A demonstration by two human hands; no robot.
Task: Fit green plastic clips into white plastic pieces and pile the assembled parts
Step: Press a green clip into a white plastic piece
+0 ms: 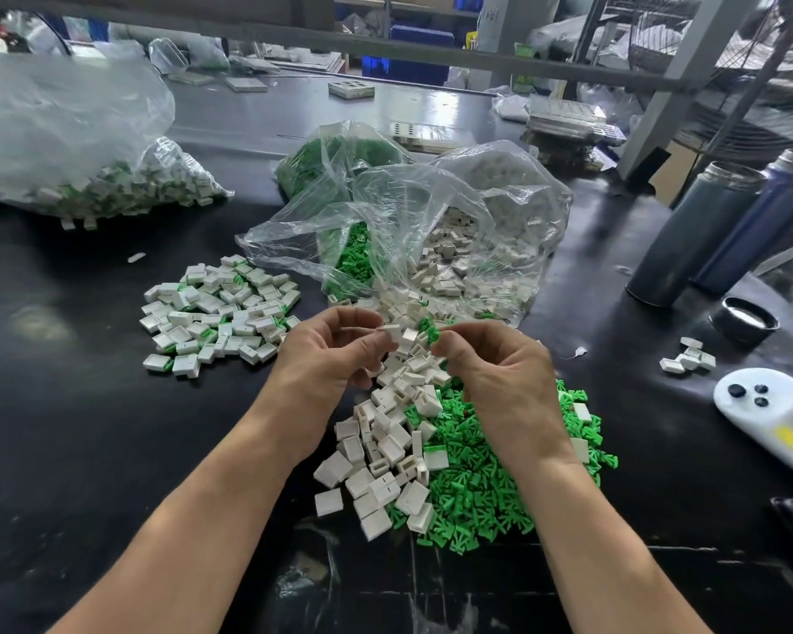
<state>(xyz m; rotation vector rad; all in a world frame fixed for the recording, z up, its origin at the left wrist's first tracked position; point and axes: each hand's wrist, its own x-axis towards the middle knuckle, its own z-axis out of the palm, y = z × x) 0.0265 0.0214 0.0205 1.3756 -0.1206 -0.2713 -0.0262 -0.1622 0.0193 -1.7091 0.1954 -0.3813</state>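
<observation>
My left hand [328,352] pinches a small white plastic piece [391,332] at its fingertips. Just to its right, my right hand [500,372] pinches a green plastic clip [430,334], a short gap from the white piece. Both hands hover above a loose heap of white pieces [385,450] that lies beside a heap of green clips [486,487] on the black table. A pile of assembled white-and-green parts [220,308] sits to the left.
An open clear bag [431,231] holding white pieces and green clips lies behind my hands. A large bag of assembled parts [88,176] is at far left. Two dark metal bottles [715,231], a lid [745,318] and a white handheld fan [770,404] stand at right.
</observation>
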